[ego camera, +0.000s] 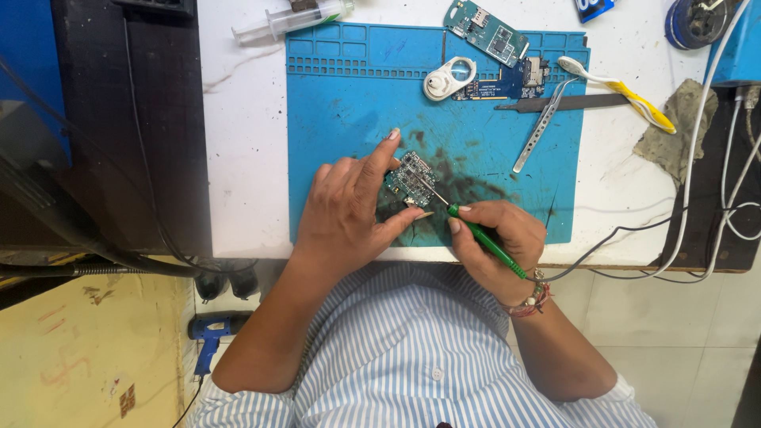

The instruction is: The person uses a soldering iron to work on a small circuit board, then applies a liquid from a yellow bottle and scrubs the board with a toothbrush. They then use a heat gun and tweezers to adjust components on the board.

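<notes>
A white table (246, 143) carries a blue work mat (349, 103), its middle stained dark, and on that stained patch lies a small circuit board (410, 177), near the mat's front edge. The left hand (349, 210) rests on the mat beside the board, its fingers (379, 158) closed on the board's edges, the forefinger along the far side and the thumb at the near side, pinning it flat. The right hand (495, 238) has its fingers wrapped around a green-handled soldering iron (479, 236), held like a pen; the thin metal tip touches the board's right part, and a dark cable runs from the handle's end off to the right across the table. Farther up the mat lie metal tweezers (541, 127), slanting, with a dark flat file (571, 102) crossing just behind them. Near the mat's top edge sit a white magnifier (449, 78) and, touching it, a longer blue circuit board (507, 79); another greenish board (485, 30) lies partly over the mat's upper rim. A toothbrush with a white and yellow handle (622, 91) lies on the mat's right corner and the table. A syringe (293, 17) sits on the table beyond the mat at upper left, and a grey rag (674, 135) lies to the right. Below the table's edge, a blue glue gun (210, 337) lies on the floor.
</notes>
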